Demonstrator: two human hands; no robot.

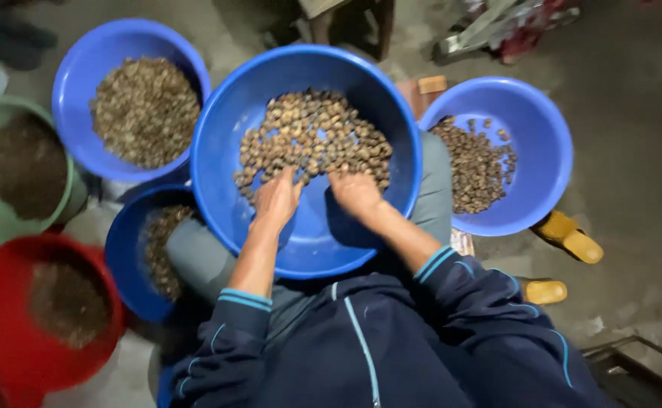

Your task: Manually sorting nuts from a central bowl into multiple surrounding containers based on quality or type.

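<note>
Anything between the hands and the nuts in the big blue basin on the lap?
Nothing visible. The left hand and right hand both rest inside the big blue basin, fingers already at the near edge of the pile of brown nuts.

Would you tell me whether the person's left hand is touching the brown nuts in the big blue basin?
Touching. The head view shows the left hand with its fingertips resting on the near edge of the nut pile inside the big blue basin.

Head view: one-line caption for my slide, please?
Both hands, left and right, sift brown nuts in a large blue basin on the lap, among other filled basins.
</note>
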